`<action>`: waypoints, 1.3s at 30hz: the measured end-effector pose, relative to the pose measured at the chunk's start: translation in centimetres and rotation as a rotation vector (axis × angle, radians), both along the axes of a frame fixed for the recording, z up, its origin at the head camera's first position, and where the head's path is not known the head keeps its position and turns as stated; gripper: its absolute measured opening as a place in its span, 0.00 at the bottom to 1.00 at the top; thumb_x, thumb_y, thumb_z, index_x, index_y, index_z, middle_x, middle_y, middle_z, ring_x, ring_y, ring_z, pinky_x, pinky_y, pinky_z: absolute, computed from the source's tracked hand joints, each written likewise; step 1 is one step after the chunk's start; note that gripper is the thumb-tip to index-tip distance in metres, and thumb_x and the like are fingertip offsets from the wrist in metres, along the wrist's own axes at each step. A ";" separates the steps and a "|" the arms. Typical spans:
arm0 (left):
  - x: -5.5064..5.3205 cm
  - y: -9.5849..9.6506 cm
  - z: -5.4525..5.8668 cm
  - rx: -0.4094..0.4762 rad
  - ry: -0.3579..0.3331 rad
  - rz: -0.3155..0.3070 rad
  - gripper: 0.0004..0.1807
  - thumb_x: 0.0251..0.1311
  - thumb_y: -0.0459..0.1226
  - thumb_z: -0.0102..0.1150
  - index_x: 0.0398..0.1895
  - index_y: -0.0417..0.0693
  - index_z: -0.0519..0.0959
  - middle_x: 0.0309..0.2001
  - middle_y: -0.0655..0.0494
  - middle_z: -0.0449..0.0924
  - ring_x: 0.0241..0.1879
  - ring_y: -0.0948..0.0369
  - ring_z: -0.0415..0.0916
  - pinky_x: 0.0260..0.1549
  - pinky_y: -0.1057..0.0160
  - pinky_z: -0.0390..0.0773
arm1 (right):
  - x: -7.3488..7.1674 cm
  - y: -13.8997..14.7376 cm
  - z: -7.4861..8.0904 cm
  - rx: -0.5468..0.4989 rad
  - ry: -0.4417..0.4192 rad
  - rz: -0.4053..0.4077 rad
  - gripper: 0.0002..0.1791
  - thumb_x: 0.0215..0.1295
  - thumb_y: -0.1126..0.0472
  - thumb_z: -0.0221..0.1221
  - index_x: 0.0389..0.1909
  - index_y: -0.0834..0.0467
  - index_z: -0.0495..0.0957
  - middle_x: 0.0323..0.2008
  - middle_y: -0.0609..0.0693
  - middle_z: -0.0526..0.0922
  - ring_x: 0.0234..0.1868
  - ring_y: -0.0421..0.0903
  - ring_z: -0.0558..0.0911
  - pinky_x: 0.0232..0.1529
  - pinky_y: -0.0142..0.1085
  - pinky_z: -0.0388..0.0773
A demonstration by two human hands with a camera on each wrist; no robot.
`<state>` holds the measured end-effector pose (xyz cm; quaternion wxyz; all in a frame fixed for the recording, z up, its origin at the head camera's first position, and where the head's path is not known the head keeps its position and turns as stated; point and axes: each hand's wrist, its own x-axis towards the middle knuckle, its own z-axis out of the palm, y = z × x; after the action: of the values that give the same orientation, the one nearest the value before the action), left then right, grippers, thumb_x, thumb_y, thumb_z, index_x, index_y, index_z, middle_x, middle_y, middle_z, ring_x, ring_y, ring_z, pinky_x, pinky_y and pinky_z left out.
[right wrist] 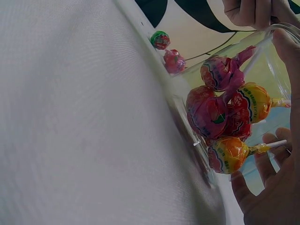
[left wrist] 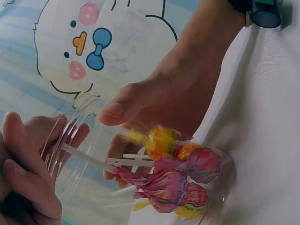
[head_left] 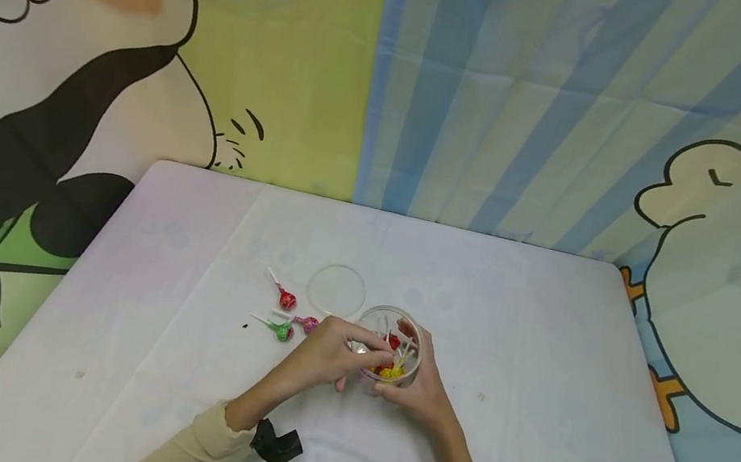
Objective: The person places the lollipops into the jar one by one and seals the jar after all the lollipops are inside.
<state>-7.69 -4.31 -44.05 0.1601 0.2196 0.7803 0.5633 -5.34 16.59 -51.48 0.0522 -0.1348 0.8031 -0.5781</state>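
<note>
Clear plastic, thin-walled and round, the small cup [head_left: 389, 346] stands near the middle of the white cloth-covered table [head_left: 530, 421], holding a cluster of wrapped lollipops [left wrist: 180, 176] in pink, yellow and orange. The right hand [head_left: 421, 387] curls round the cup's side, steadying it. The left hand [head_left: 329, 348] pinches a white lollipop stick [left wrist: 86, 158] at the rim. The cup looks light and easily squashed, best gripped low round its wall; the crinkly sweets seem slippery, the stiff sticks the surer hold. 3 more lollipops [head_left: 286, 315] and a clear round lid [head_left: 336, 289] lie just left of the cup.
</note>
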 end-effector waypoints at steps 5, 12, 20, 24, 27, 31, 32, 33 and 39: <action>0.2 -0.3 -0.3 0.031 -0.015 0.009 0.08 0.56 0.46 0.68 0.37 0.57 0.88 0.36 0.62 0.87 0.04 0.60 0.70 0.09 0.61 0.73 | -0.1 -0.1 -0.1 0.025 0.001 -0.015 0.56 0.44 0.57 0.74 0.73 0.42 0.51 0.70 0.55 0.62 0.67 0.55 0.67 0.64 0.41 0.69; 0.5 -1.7 -0.8 0.192 0.008 0.014 0.10 0.59 0.43 0.66 0.41 0.50 0.86 0.33 0.50 0.87 0.04 0.58 0.68 0.07 0.64 0.70 | -0.1 -0.3 -0.1 0.015 -0.004 -0.021 0.56 0.45 0.59 0.74 0.73 0.44 0.51 0.69 0.56 0.63 0.67 0.55 0.68 0.65 0.45 0.69; 0.7 -5.1 -1.9 0.238 0.126 0.003 0.08 0.60 0.36 0.64 0.42 0.49 0.85 0.18 0.51 0.81 0.10 0.63 0.73 0.09 0.70 0.64 | 0.1 -0.6 -0.2 0.013 -0.026 -0.044 0.56 0.43 0.57 0.74 0.72 0.48 0.51 0.69 0.55 0.64 0.67 0.57 0.66 0.67 0.61 0.62; 1.3 -7.3 -2.8 0.183 0.088 0.070 0.07 0.60 0.37 0.65 0.42 0.51 0.84 0.10 0.56 0.75 0.11 0.54 0.73 0.11 0.69 0.66 | 0.1 -0.6 -0.3 0.019 -0.033 -0.053 0.56 0.42 0.55 0.74 0.72 0.47 0.52 0.69 0.54 0.64 0.68 0.57 0.65 0.68 0.63 0.59; 1.8 -8.8 -3.4 0.166 0.052 0.113 0.09 0.60 0.37 0.65 0.43 0.47 0.84 0.11 0.54 0.75 0.13 0.50 0.73 0.13 0.68 0.69 | 0.1 -0.6 -0.3 0.021 -0.031 -0.054 0.56 0.41 0.54 0.74 0.72 0.47 0.53 0.69 0.54 0.64 0.68 0.57 0.65 0.68 0.63 0.58; 2.6 -10.5 -4.0 0.145 0.006 0.156 0.12 0.61 0.37 0.64 0.45 0.40 0.83 0.12 0.50 0.76 0.14 0.53 0.74 0.15 0.67 0.71 | 0.1 -0.5 -0.3 0.031 -0.034 -0.058 0.56 0.41 0.53 0.74 0.72 0.47 0.53 0.69 0.54 0.64 0.69 0.57 0.65 0.68 0.63 0.58; 2.7 -10.8 -4.2 0.143 -0.005 0.163 0.13 0.61 0.37 0.64 0.46 0.39 0.82 0.13 0.49 0.77 0.14 0.54 0.75 0.16 0.67 0.72 | 0.1 -0.5 -0.3 0.033 -0.035 -0.058 0.56 0.42 0.53 0.74 0.72 0.47 0.53 0.70 0.54 0.64 0.69 0.57 0.64 0.68 0.63 0.58; 2.9 -11.1 -4.3 0.142 -0.012 0.172 0.13 0.61 0.37 0.63 0.46 0.39 0.82 0.14 0.47 0.77 0.14 0.55 0.75 0.16 0.67 0.71 | 0.1 -0.5 -0.2 0.035 -0.035 -0.056 0.56 0.42 0.54 0.74 0.72 0.47 0.52 0.70 0.54 0.63 0.69 0.57 0.64 0.68 0.63 0.58; 3.8 -12.3 -5.0 0.140 -0.029 0.203 0.13 0.62 0.35 0.62 0.47 0.36 0.81 0.23 0.43 0.83 0.15 0.62 0.75 0.16 0.67 0.71 | 0.2 -0.5 -0.1 0.032 -0.049 -0.066 0.56 0.42 0.53 0.75 0.72 0.47 0.53 0.70 0.54 0.63 0.69 0.57 0.64 0.68 0.63 0.57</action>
<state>-3.91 -16.61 -49.08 0.0979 0.1420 0.7548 0.6328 -5.18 16.11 -51.53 0.0550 -0.0932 0.8147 -0.5697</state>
